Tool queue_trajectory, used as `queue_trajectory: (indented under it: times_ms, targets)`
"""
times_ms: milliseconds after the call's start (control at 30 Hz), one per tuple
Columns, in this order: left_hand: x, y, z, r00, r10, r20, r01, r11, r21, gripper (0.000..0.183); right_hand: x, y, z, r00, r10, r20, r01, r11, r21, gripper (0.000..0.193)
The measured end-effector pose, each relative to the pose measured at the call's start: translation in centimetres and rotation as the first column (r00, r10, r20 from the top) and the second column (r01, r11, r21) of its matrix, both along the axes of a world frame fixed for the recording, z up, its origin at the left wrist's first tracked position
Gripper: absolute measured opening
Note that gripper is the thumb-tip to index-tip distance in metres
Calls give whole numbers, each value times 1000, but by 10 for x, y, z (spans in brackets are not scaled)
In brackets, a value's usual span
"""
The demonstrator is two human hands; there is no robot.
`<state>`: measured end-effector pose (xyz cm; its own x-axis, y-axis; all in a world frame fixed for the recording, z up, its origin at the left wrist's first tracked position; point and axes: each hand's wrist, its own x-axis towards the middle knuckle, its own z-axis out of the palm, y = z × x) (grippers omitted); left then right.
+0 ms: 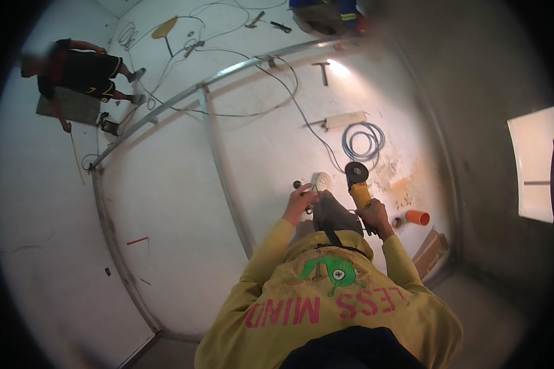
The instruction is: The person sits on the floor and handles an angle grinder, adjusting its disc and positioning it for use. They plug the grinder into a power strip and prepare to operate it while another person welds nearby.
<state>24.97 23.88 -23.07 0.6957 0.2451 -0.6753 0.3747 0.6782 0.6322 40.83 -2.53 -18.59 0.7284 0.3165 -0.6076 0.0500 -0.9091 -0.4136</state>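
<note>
R hand (376, 215) clamped on yellow angle grinder (358, 184), disc end away from body, over white floor (178, 203). L hand (298, 203) fingers pinched on small dark part, prob. wrench/flange nut; can't tell which. Looks like disc-fitting step; next needs steady grinder, part aligned to spindle. Grey cable (289, 98) trails near.

Fisheye view, dim and warm overall, framed by a black circular vignette; straight members such as the metal rail (166, 104) bow strongly toward the rim. Light enters from 1 bright opening (533, 163) at right, blown out to near white, and a second overexposed glare patch (337, 67) sits on the pale floor (166, 184) near the top, while the grey wall (486, 92) at right stays murky. Detail is soft and noisy throughout, sharpest at centre around the grinder (358, 184), with smearing toward the edges and soft shadows beneath the far person (80, 74).
</note>
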Motion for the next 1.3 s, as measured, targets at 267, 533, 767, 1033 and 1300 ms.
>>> queue_trajectory:
  times_ms: [267, 533, 767, 1033, 1300]
  targets:
    - [112, 89, 57, 987, 122, 108, -133, 985, 108, 82, 67, 216, 70, 968, 252, -17, -221, 877, 426, 63]
    - [177, 225, 124, 774, 558, 300, -630, 730, 265, 84, 124, 397, 103, 895, 443, -56, -358, 787, 502, 69]
    - [195, 371, 146, 714, 581, 390, -699, 627, 345, 79, 138, 546, 100, 871, 489, 34, -411, 690, 596, 70]
    - [219, 518, 165, 812, 436, 388, -583, 575, 574, 76, 149, 677, 121, 899, 435, -55, -305, 710, 635, 70]
    - [263, 610, 171, 811, 449, 375, -579, 529, 620, 79, 262, 771, 113, 863, 299, -408, 44, 759, 650, 78]
